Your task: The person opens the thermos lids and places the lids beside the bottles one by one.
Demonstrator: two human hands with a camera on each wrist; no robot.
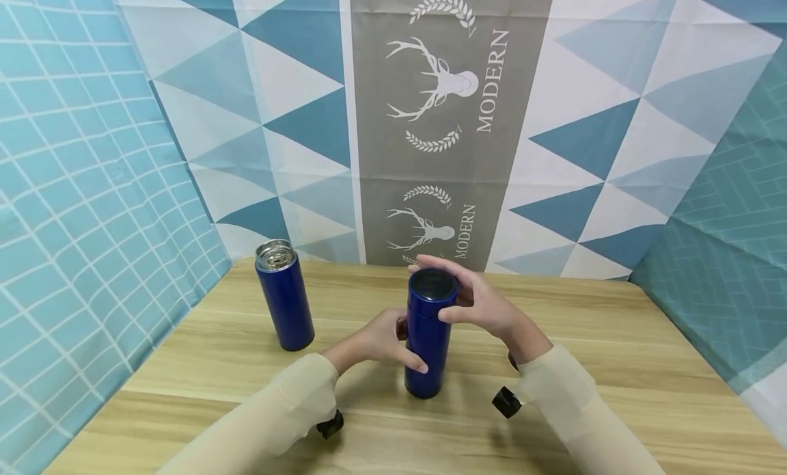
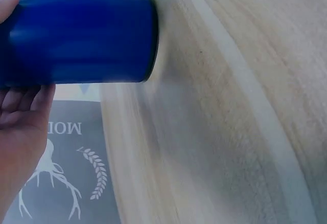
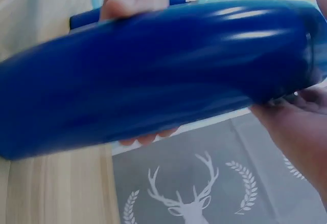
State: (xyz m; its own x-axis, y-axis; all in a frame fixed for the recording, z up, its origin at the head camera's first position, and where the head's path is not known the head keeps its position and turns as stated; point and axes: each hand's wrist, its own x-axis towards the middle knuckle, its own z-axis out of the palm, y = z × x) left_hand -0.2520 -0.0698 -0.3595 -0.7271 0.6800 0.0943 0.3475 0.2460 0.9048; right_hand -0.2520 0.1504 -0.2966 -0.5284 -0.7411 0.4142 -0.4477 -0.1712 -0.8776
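A dark blue thermos bottle [image 1: 428, 352] is held nearly upright over the table between the two hands. My left hand [image 1: 386, 338] grips its lower body, thumb in front and fingers behind. Up at the top, my right hand [image 1: 479, 299] holds the dark-topped lid [image 1: 433, 286], with the thumb on the near side and fingers reaching round the back. The right wrist view shows a seam between lid and body [image 3: 153, 75]. Whether the base [image 2: 150, 40] touches the wood is hard to tell. To the left stands a second blue bottle [image 1: 285, 304], lidless, its steel mouth exposed.
The wooden table [image 1: 246, 406] meets a patterned cloth backdrop [image 1: 295, 119] at the back. Light blue tiled-print cloth [image 1: 80, 174] borders the left side, and teal cloth [image 1: 713, 311] the right. Black wrist-mounted devices [image 1: 507, 402] hang under both sleeves.
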